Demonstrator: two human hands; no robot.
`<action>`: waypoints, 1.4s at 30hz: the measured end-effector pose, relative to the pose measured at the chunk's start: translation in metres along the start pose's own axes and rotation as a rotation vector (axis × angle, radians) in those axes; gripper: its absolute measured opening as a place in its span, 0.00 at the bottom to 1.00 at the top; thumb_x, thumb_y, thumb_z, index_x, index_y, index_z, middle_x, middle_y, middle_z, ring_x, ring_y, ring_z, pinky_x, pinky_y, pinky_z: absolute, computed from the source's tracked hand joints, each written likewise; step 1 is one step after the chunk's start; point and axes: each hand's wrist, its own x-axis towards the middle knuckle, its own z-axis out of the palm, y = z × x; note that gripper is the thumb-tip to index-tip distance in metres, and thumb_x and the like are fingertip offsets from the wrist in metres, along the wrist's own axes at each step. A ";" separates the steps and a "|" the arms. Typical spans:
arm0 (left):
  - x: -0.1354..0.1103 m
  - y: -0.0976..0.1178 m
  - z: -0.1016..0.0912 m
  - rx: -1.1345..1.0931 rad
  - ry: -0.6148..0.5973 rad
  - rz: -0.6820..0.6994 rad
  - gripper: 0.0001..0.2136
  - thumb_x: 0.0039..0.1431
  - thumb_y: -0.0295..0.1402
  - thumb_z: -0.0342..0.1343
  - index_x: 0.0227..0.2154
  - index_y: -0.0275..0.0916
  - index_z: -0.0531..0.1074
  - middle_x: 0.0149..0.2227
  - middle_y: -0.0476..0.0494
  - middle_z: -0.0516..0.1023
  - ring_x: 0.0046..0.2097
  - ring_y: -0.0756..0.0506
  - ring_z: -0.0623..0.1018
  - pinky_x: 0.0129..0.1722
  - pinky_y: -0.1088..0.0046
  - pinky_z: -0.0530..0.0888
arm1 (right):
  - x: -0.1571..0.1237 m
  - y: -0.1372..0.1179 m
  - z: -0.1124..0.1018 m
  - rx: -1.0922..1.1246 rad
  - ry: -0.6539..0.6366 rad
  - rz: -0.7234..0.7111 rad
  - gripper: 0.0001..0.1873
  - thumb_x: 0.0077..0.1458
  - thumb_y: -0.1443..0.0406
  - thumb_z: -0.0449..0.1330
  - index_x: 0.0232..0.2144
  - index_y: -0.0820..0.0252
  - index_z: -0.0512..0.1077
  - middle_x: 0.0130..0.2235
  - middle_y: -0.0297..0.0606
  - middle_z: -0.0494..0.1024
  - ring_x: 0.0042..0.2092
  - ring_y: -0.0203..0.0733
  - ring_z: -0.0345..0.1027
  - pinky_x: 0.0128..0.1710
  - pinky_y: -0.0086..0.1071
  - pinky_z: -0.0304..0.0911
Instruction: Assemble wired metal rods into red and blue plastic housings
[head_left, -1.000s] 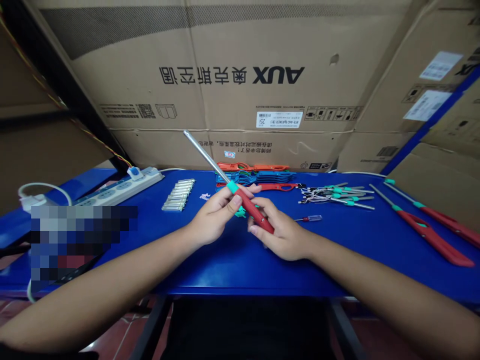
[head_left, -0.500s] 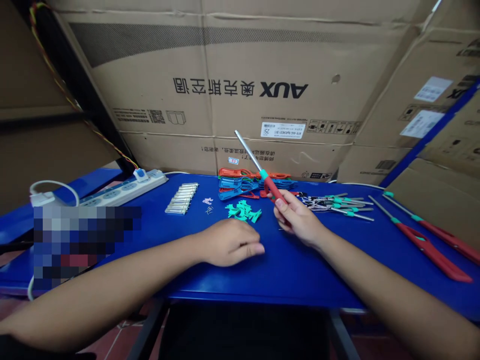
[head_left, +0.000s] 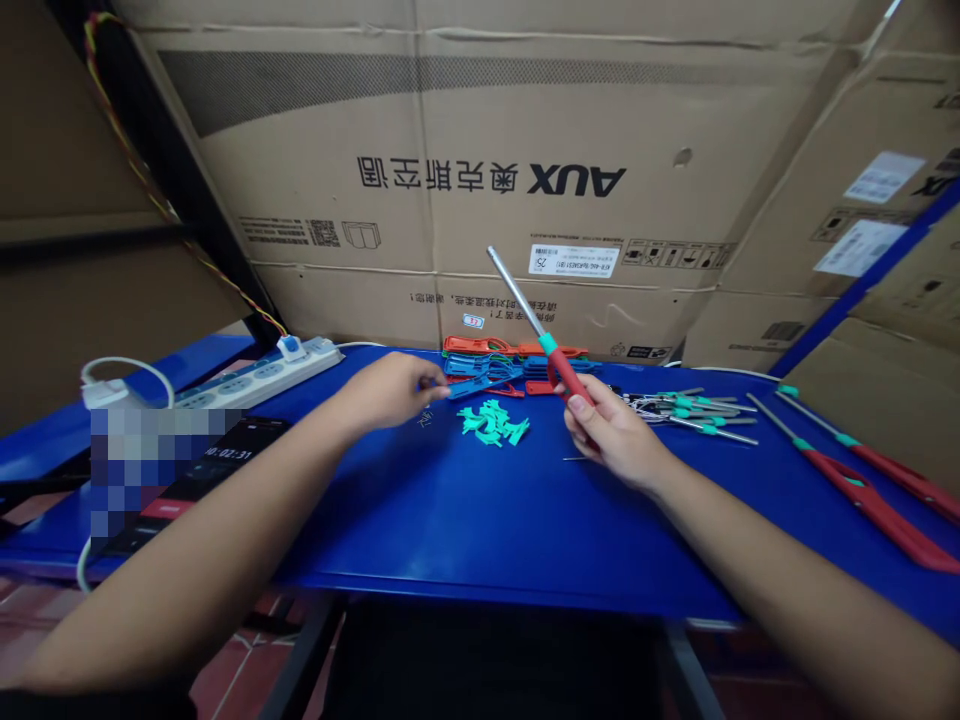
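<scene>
While the left hand (head_left: 396, 390) shows only some curled fingers in the head view, whether it grips anything cannot be told; it is beside the far blue plastic handle shells (head_left: 480, 383), contact unclear. At right-centre, the right hand (head_left: 613, 430) grasps a long-nosed lighter (head_left: 548, 345) by its red body, covering the lower end, its slim metal barrel tilting far-left. Jagged green plastic pieces (head_left: 493, 422) lie heaped between the hands. Pixelation masks part of a phone (head_left: 226, 450) at left.

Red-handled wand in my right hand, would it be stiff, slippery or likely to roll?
The red-handled wand is probably stiff: its tube juts straight out unsupported. That tube's metallic shine suggests slipperiness. Rolling seems unlikely, given the looped handle.
</scene>
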 end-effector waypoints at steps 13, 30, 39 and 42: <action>0.003 -0.026 -0.002 0.217 -0.289 -0.254 0.07 0.50 0.37 0.63 0.29 0.40 0.81 0.30 0.42 0.81 0.31 0.45 0.75 0.31 0.72 0.65 | -0.007 -0.004 -0.017 -0.558 -0.129 -0.238 0.23 0.65 0.56 0.57 0.59 0.56 0.67 0.42 0.39 0.76 0.40 0.40 0.71 0.41 0.36 0.67; 0.010 -0.014 0.015 0.359 -0.370 -0.219 0.12 0.46 0.33 0.58 0.33 0.39 0.82 0.35 0.37 0.83 0.36 0.40 0.79 0.30 0.71 0.68 | -0.007 -0.003 0.010 -0.989 -0.541 -0.229 0.23 0.62 0.61 0.58 0.60 0.49 0.70 0.46 0.41 0.74 0.44 0.45 0.69 0.43 0.38 0.65; 0.011 -0.006 0.015 0.347 -0.356 -0.210 0.11 0.44 0.32 0.59 0.32 0.37 0.82 0.33 0.35 0.82 0.37 0.37 0.80 0.34 0.68 0.70 | -0.006 -0.003 0.016 -1.053 -0.519 -0.277 0.24 0.61 0.60 0.59 0.59 0.51 0.70 0.46 0.42 0.75 0.46 0.47 0.68 0.44 0.42 0.66; 0.010 -0.011 0.012 0.292 -0.342 -0.196 0.09 0.43 0.31 0.60 0.29 0.37 0.81 0.31 0.37 0.81 0.36 0.38 0.80 0.35 0.69 0.70 | -0.006 -0.005 0.013 -1.048 -0.479 -0.333 0.24 0.60 0.57 0.62 0.58 0.53 0.71 0.48 0.44 0.75 0.48 0.49 0.67 0.48 0.46 0.66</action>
